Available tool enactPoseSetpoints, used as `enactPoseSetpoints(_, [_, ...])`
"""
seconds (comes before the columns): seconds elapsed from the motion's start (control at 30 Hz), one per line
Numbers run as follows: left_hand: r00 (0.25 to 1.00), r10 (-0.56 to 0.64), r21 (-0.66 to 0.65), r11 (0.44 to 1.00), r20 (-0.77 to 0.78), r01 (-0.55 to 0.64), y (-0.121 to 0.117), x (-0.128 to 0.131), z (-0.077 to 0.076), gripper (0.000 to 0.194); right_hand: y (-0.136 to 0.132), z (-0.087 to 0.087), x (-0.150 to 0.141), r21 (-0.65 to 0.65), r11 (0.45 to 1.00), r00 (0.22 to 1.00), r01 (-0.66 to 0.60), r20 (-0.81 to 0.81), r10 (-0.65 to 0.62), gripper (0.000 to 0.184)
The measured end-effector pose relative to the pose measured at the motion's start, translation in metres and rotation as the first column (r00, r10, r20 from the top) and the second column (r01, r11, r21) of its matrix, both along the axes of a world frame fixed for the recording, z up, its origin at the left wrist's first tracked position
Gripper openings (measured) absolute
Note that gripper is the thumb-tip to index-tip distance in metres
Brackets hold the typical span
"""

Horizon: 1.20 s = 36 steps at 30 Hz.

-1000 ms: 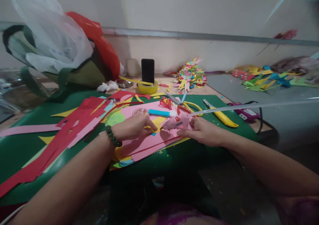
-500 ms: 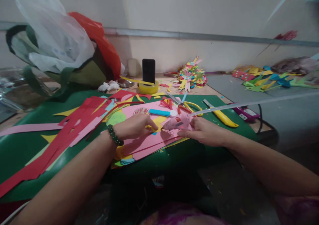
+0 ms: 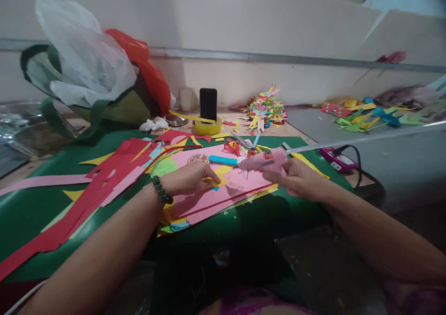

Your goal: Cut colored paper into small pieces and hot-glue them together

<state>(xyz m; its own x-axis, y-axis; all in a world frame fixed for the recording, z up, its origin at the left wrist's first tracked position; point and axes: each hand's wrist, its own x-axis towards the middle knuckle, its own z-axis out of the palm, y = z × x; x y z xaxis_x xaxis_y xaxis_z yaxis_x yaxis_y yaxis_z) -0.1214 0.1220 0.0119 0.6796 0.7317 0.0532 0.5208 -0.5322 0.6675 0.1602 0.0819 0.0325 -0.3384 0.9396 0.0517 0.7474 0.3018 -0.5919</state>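
Note:
My left hand (image 3: 190, 177), with a dark bead bracelet at the wrist, is closed in a pinch on a small yellow paper piece (image 3: 213, 180) that lies on the pink paper sheet (image 3: 240, 182). My right hand (image 3: 298, 178) is wrapped round a pink glue gun (image 3: 265, 161), held a little above the sheet with its nozzle pointing left. A long pale glue stick (image 3: 348, 141) sticks out of the gun's back to the right.
Red paper strips (image 3: 104, 178) lie on a green mat (image 3: 31, 208). Scissors (image 3: 245, 142), a blue stick (image 3: 223, 160), a yellow tape roll (image 3: 207, 127) with a black phone (image 3: 208, 103), paper flowers (image 3: 265, 109), a purple power strip (image 3: 337, 159) and plastic bags (image 3: 90, 68) stand around.
My right hand has lifted the glue gun off the pink sheet and drawn it a little to the right. My left hand keeps its pinch in place.

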Motion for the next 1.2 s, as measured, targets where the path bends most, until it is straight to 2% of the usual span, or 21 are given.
enactPoseSetpoints(0.07, [0.998,-0.015,-0.011,1.000,-0.068,0.014,-0.002,-0.003,0.008,0.016,0.011,-0.001,0.012,0.100,0.987,0.992,0.125,-0.040,-0.122,0.060])
enactPoseSetpoints(0.13, [0.995,0.028,-0.015,0.999,-0.092,-0.029,-0.002,-0.008,0.017,0.032,0.026,-0.005,0.024,0.181,0.950,0.967,0.255,-0.052,-0.249,0.060])
enactPoseSetpoints(0.23, [0.995,0.100,-0.049,0.994,-0.017,-0.100,-0.001,-0.015,0.024,0.043,0.049,-0.012,0.040,0.211,0.894,0.897,0.396,0.121,-0.426,0.058])
enactPoseSetpoints(0.33, [0.970,0.196,-0.178,0.969,0.144,-0.169,0.002,-0.016,0.023,0.031,0.067,-0.020,0.050,0.227,0.877,0.818,0.422,0.322,-0.477,0.058])
enactPoseSetpoints(0.47, [0.882,0.357,-0.396,0.891,0.307,-0.223,0.003,-0.014,0.021,0.029,0.081,-0.027,0.059,0.192,0.873,0.774,0.448,0.404,-0.486,0.061])
enactPoseSetpoints(0.6, [0.818,0.440,-0.512,0.832,0.370,-0.216,0.003,-0.012,0.020,0.030,0.078,-0.024,0.063,0.151,0.894,0.767,0.422,0.466,-0.441,0.061])
enactPoseSetpoints(0.67, [0.784,0.477,-0.566,0.800,0.397,-0.200,0.004,-0.011,0.020,0.029,0.065,-0.020,0.062,0.165,0.896,0.744,0.413,0.506,-0.436,0.055])
enactPoseSetpoints(0.73, [0.749,0.511,-0.613,0.770,0.422,-0.179,0.004,-0.010,0.018,0.028,0.046,-0.016,0.055,0.238,0.895,0.707,0.378,0.549,-0.445,0.045])
enactPoseSetpoints(0.77, [0.738,0.521,-0.629,0.759,0.430,-0.169,0.004,-0.009,0.017,0.028,0.036,-0.015,0.048,0.290,0.904,0.709,0.316,0.561,-0.428,0.038])
enactPoseSetpoints(0.83, [0.728,0.532,-0.649,0.744,0.432,-0.159,0.003,-0.006,0.017,0.028,0.019,-0.016,0.028,0.358,0.929,0.800,0.095,0.528,-0.285,0.027])
enactPoseSetpoints(0.87, [0.729,0.533,-0.653,0.741,0.429,-0.157,0.003,-0.005,0.017,0.029,0.014,-0.018,0.015,0.422,0.906,0.860,-0.031,0.473,-0.191,0.020])
enactPoseSetpoints(0.9, [0.734,0.529,-0.654,0.741,0.426,-0.155,0.002,-0.003,0.017,0.029,0.011,-0.020,0.001,0.491,0.855,0.902,-0.165,0.425,-0.070,0.015])
enactPoseSetpoints(0.97, [0.749,0.506,-0.645,0.751,0.428,-0.139,0.000,-0.001,0.018,0.030,0.015,-0.026,-0.027,0.639,0.677,0.918,-0.365,0.367,0.148,0.016])
enactPoseSetpoints(1.0, [0.755,0.495,-0.641,0.756,0.431,-0.130,-0.001,0.000,0.018,0.030,0.019,-0.029,-0.039,0.701,0.577,0.906,-0.419,0.365,0.215,0.017])
enactPoseSetpoints(1.07, [0.762,0.483,-0.639,0.760,0.431,-0.121,-0.002,0.000,0.018,0.029,0.031,-0.034,-0.057,0.765,0.426,0.873,-0.484,0.389,0.294,0.022])
enactPoseSetpoints(1.1, [0.762,0.486,-0.640,0.758,0.428,-0.124,-0.002,0.000,0.018,0.029,0.037,-0.036,-0.062,0.782,0.378,0.863,-0.496,0.393,0.318,0.026])
enactPoseSetpoints(1.13, [0.759,0.494,-0.642,0.755,0.424,-0.132,-0.002,0.000,0.017,0.028,0.041,-0.037,-0.065,0.793,0.354,0.858,-0.497,0.387,0.338,0.029])
enactPoseSetpoints(1.2, [0.761,0.501,-0.634,0.757,0.413,-0.154,-0.001,0.000,0.016,0.026,0.046,-0.039,-0.066,0.804,0.361,0.861,-0.472,0.332,0.386,0.030])
